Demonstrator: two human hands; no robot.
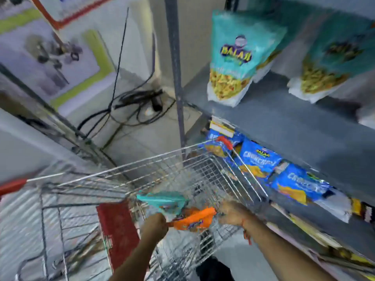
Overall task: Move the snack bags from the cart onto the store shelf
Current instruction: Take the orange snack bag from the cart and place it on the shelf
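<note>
A wire shopping cart [142,171] stands below me, beside the grey store shelf [284,126]. Inside the cart my left hand [155,224] grips the near-left end of an orange snack bag [192,219]. My right hand [231,212] is closed on that bag's right end. A teal snack bag [162,199] lies in the cart just behind the orange one, touching it. Two teal bags, one on the left [233,59] and one on the right [332,63], stand upright on the shelf board. The picture is blurred.
Blue snack bags [259,161] fill the lower shelf level to the right of the cart. A red flap [115,224] hangs at the cart's near side. Black cables [134,104] lie on the floor by the shelf's metal upright [176,78]. A red cart handle [12,186] sticks out at left.
</note>
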